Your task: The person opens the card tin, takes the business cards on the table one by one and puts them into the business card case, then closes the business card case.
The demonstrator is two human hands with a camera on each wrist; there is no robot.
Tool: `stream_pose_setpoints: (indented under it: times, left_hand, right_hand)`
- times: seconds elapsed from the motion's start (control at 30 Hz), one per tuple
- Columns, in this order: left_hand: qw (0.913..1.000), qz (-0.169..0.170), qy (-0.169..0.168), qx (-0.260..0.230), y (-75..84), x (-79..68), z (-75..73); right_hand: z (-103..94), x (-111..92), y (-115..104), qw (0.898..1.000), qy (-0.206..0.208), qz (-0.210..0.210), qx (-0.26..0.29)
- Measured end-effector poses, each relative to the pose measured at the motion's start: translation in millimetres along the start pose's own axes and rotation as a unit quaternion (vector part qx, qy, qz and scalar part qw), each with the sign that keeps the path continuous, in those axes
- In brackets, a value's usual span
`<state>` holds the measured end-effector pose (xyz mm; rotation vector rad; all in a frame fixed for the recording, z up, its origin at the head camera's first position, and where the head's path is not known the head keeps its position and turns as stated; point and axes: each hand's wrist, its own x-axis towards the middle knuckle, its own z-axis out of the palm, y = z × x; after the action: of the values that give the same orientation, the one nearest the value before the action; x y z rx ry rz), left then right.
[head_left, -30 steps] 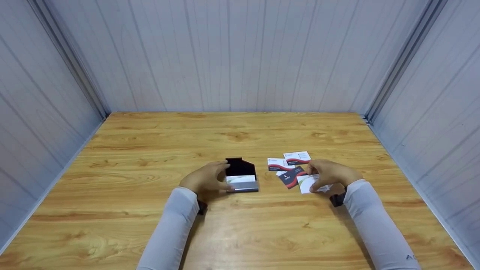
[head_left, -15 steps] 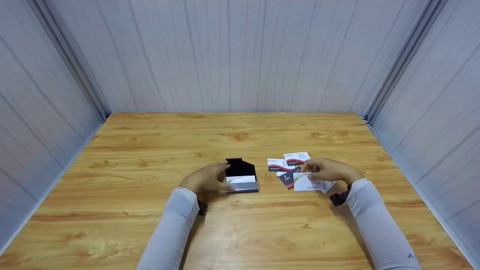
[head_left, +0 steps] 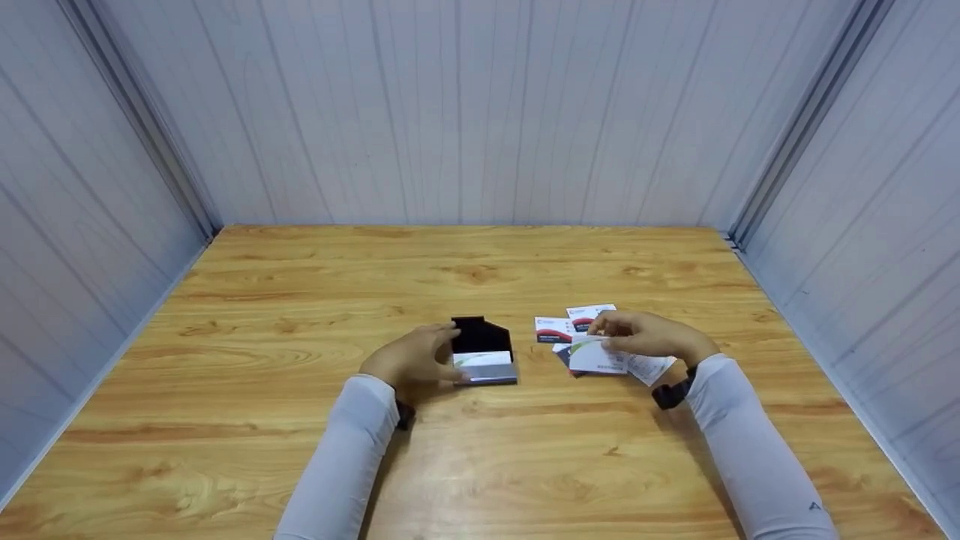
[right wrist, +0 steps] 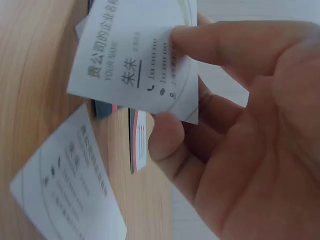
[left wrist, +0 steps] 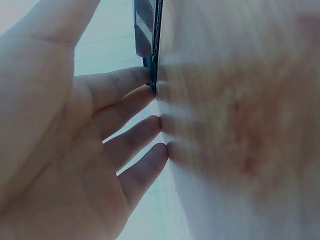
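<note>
A business card holder (head_left: 491,372) stands at the middle of the table, its black lid (head_left: 480,336) raised and white cards (head_left: 484,358) inside. My left hand (head_left: 412,354) holds it at its left side, thumb at the front and index finger at the lid. In the left wrist view the fingertips meet the dark edge of the holder (left wrist: 145,30); the other fingers reach down to the table. My right hand (head_left: 656,335) pinches a white business card (right wrist: 130,65) with a green curve between thumb and fingers, above the loose cards.
Several red, black and white business cards (head_left: 553,328) lie partly overlapping right of the holder. Another white business card (right wrist: 70,185) lies below my right hand. The wooden table (head_left: 472,465) meets panelled walls (head_left: 465,112) at the back and sides.
My right hand has picked the white card up from the pile and moved it a little left, uncovering another white card. My left hand and the holder have stayed put.
</note>
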<state>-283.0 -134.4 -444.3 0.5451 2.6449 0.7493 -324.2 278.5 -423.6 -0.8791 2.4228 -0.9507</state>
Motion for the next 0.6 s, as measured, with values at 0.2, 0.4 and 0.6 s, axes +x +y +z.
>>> stream_pose_setpoints:
  times: [0.2,0.4,0.6]
  left_hand:
    - [1.0000,0.002,-0.003,-0.006,-1.9,1.1,-0.2]
    - [0.9999,0.008,-0.005,0.007,-2.6,2.7,-0.6]
    - [0.9999,0.007,-0.003,0.011,-3.7,2.2,0.2]
  right_hand:
    - [4.1,11.4,-10.3,0.999,0.035,0.007,0.030]
    - [9.6,24.8,-18.1,0.997,0.073,-0.021,0.004]
    - [17.8,39.3,-25.7,0.992,0.109,-0.048,-0.031]
